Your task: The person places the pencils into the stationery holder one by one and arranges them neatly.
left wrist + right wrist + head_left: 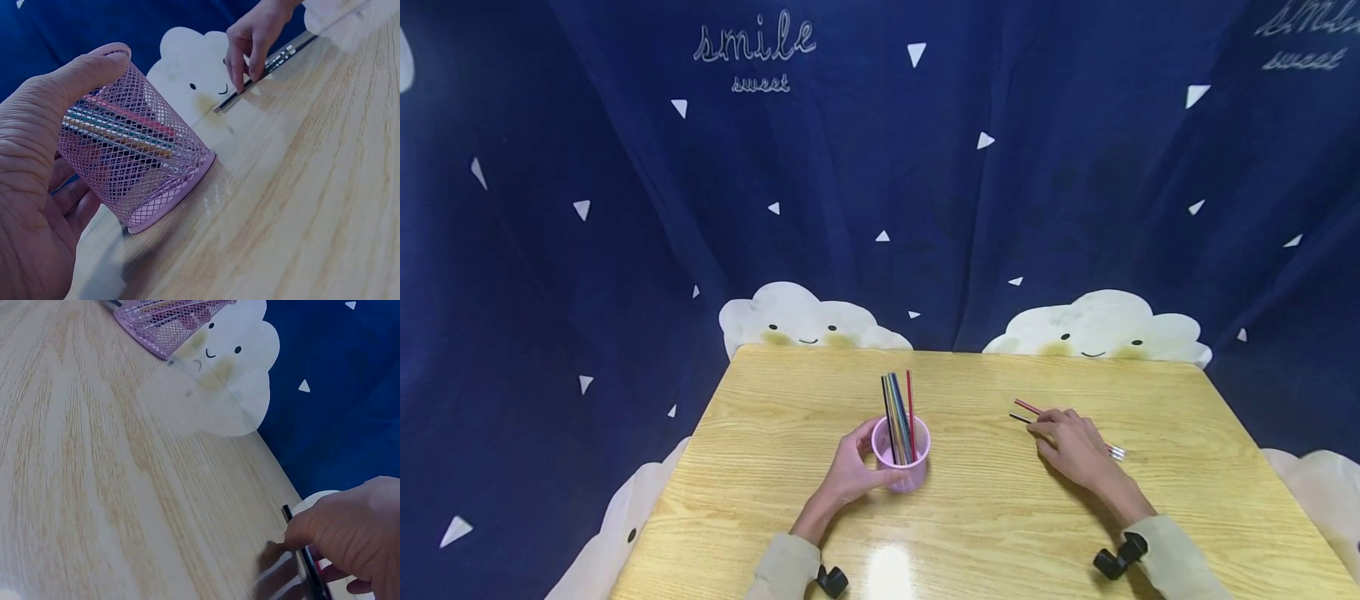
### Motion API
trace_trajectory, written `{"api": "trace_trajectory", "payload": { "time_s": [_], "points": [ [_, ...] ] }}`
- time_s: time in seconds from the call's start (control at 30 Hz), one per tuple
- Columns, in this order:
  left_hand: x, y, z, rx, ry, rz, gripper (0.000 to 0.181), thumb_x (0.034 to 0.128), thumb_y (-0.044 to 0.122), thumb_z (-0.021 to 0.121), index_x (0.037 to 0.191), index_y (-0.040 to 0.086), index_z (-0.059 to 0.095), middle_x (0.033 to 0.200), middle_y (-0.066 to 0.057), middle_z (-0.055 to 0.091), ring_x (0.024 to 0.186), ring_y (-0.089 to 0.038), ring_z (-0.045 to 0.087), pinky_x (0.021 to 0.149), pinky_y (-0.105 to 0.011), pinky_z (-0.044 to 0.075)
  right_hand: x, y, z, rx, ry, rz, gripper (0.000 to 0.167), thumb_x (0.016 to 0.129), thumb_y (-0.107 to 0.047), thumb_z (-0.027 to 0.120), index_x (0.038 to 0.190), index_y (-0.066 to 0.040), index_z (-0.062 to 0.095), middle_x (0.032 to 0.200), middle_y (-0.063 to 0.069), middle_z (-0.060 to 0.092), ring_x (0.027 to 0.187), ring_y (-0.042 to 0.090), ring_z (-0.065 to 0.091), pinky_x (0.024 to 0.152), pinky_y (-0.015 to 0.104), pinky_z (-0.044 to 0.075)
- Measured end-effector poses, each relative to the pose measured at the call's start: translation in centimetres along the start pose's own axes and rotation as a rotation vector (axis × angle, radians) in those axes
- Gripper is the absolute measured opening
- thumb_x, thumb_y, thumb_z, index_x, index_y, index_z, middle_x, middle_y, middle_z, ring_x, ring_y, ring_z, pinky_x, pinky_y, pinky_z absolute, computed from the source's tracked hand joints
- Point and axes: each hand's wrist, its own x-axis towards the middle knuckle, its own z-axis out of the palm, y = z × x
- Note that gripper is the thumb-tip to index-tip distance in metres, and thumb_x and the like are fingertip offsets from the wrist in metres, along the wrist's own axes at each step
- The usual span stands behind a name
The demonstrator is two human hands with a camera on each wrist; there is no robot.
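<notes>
Over the head view, I had the left grip (856, 468) curled round the pink mesh cup (912, 477) at the lower centre of the frame, pencils (898, 421) leaning inside. At lower right, my right grip (1075, 450) pinched a black pencil (1019, 417) beside a red pencil (1027, 406) on the table (790, 387).

Two hands at work, one left hand (853, 473) and one right hand (1078, 450); one pink cup (913, 480); one wooden table (985, 533); and two loose pencils (1026, 406) on it! Inside the cup, at least four bunched pencils (897, 408), packed too tightly for an exact count; two sleeves (1176, 557); two black wrist devices (1121, 557).
</notes>
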Motion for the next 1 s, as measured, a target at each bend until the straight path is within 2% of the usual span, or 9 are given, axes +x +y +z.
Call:
{"api": "trace_trajectory", "payload": {
  "time_s": [0.2, 0.33, 0.57, 0.67, 0.87, 1.0],
  "points": [
    [0.1, 0.0, 0.0, -0.002, -0.003, 0.014, 0.086, 0.0696, 0.014, 0.094, 0.146, 0.005, 0.057, 0.135, -0.011, 0.069, 0.121, -0.026, 0.065, 0.11, -0.042, 0.05, -0.1, 0.2, -0.6, -0.098, -0.06, -0.03, 0.025, 0.089, -0.009, 0.076, 0.113, -0.009, 0.081, 0.115, 0.014, 0.072, 0.097, 0.035, 0.064, 0.067, 0.047, 0.05],
    [0.1, 0.0, 0.0, 0.0, -0.002, 0.018, 0.084, 0.07, 0.013, 0.094, 0.146, 0.005, 0.057, 0.134, -0.01, 0.069, 0.121, -0.025, 0.065, 0.11, -0.04, 0.05, -0.2, 0.1, -1.0, -0.12, -0.087, -0.044, 0.029, 0.087, -0.006, 0.075, 0.116, -0.008, 0.08, 0.117, 0.012, 0.072, 0.099, 0.034, 0.064, 0.065, 0.045, 0.049],
    [0.0, -0.1, 0.1, 0.0, -0.002, 0.044, 0.086, 0.0695, 0.011, 0.094, 0.146, 0.003, 0.056, 0.134, -0.014, 0.069, 0.121, -0.026, 0.065, 0.11, -0.041, 0.05, -0.2, -0.2, -1.3, -0.062, -0.129, -0.074, 0.035, 0.086, 0.004, 0.072, 0.12, -0.001, 0.077, 0.117, 0.014, 0.069, 0.1, 0.033, 0.068, 0.076, 0.05, 0.058],
    [0.0, 0.0, 0.1, -0.002, -0.001, 0.041, 0.086, 0.0691, 0.011, 0.094, 0.146, 0.003, 0.056, 0.135, -0.014, 0.068, 0.121, -0.026, 0.065, 0.11, -0.042, 0.05, -0.2, -0.2, -1.3, -0.016, -0.142, -0.092, 0.037, 0.084, 0.01, 0.073, 0.12, 0.002, 0.075, 0.116, 0.016, 0.067, 0.099, 0.032, 0.067, 0.079, 0.048, 0.059],
    [0.0, 0.2, 0.1, 0.0, 0.004, 0.002, 0.087, 0.0679, 0.012, 0.094, 0.147, 0.006, 0.057, 0.136, -0.01, 0.068, 0.123, -0.025, 0.064, 0.111, -0.039, 0.049, -0.1, -0.4, -1.1, 0.046, -0.107, -0.144, 0.034, 0.082, 0.016, 0.074, 0.112, 0.001, 0.077, 0.104, 0.016, 0.065, 0.086, 0.025, 0.066, 0.069, 0.038, 0.058],
    [-0.1, 0.1, 0.1, -0.001, 0.007, -0.002, 0.087, 0.0674, 0.012, 0.094, 0.146, 0.006, 0.057, 0.137, -0.008, 0.068, 0.123, -0.024, 0.064, 0.111, -0.037, 0.049, 0.1, -0.7, -1.2, 0.048, -0.124, -0.117, 0.033, 0.081, 0.015, 0.075, 0.11, 0.0, 0.077, 0.102, 0.015, 0.064, 0.082, 0.021, 0.063, 0.063, 0.032, 0.055]
  ]
}}
